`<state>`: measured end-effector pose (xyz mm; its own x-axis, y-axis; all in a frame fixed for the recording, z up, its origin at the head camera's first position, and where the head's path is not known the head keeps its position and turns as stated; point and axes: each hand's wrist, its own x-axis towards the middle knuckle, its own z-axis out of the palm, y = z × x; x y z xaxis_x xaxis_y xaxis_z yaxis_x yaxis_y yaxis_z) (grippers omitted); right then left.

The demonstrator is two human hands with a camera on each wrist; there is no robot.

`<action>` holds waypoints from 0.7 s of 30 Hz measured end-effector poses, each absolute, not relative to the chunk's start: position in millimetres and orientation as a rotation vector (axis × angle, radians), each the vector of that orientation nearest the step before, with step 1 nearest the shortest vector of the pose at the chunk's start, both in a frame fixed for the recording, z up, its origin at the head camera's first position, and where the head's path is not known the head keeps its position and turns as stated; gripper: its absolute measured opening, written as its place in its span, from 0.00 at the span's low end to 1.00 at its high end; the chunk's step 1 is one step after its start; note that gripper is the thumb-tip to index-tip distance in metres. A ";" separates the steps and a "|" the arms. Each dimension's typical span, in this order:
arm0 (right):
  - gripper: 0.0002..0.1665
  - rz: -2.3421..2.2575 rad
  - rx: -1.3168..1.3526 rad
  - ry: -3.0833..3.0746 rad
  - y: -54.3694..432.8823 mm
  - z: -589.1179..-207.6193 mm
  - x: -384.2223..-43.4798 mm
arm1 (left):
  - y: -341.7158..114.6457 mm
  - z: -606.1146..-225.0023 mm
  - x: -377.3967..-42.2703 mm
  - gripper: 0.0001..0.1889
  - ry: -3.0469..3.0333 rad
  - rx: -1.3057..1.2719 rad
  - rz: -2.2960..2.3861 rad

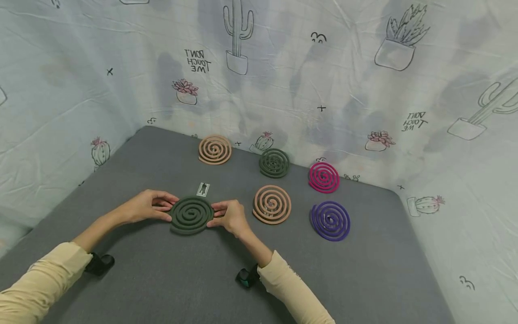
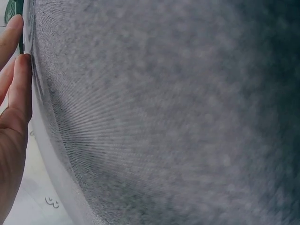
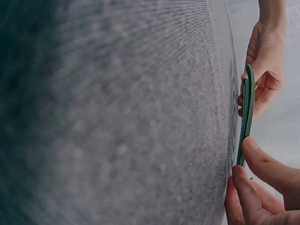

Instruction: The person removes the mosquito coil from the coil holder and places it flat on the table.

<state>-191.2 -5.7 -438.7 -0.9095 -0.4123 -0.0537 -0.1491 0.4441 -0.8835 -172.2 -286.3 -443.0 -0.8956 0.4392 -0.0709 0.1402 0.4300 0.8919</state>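
Observation:
A dark green spiral trivet [image 1: 192, 215] is held flat between both hands, just above the grey table. My left hand [image 1: 147, 207] pinches its left edge between thumb and fingers. At the opposite edge, my right hand [image 1: 230, 218] pinches it the same way. In the right wrist view the green trivet [image 3: 248, 108] appears edge-on, with both hands on its rim. Only a sliver of it shows beside the left hand [image 2: 16, 93] in the left wrist view. A small white card [image 1: 203, 189] with a dark figure lies just behind the held trivet.
Other spiral trivets lie on the grey table [image 1: 182, 279]: beige [image 1: 272, 204] and purple [image 1: 330, 221] to the right; beige [image 1: 215, 150], green [image 1: 274, 163] and magenta [image 1: 323, 177] along the back. A white cactus-print cloth [image 1: 283, 81] hangs behind and at the sides.

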 end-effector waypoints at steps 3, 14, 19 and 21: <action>0.27 -1.427 -0.479 2.456 -5.5 -437.6 -190.6 | -285.3 -442.3 -173.1 0.34 2.396 0.492 1.431; 0.27 -1.410 -0.491 2.471 -3.4 -434.9 -190.6 | -281.3 -442.9 -177.8 0.35 2.422 0.474 1.401; 0.26 -1.386 -0.483 2.481 -3.6 -433.5 -189.8 | -279.8 -443.9 -177.3 0.35 2.439 0.464 1.384; 0.26 -1.369 -0.480 2.489 -3.9 -432.6 -189.8 | -280.0 -443.2 -177.1 0.34 2.447 0.476 1.375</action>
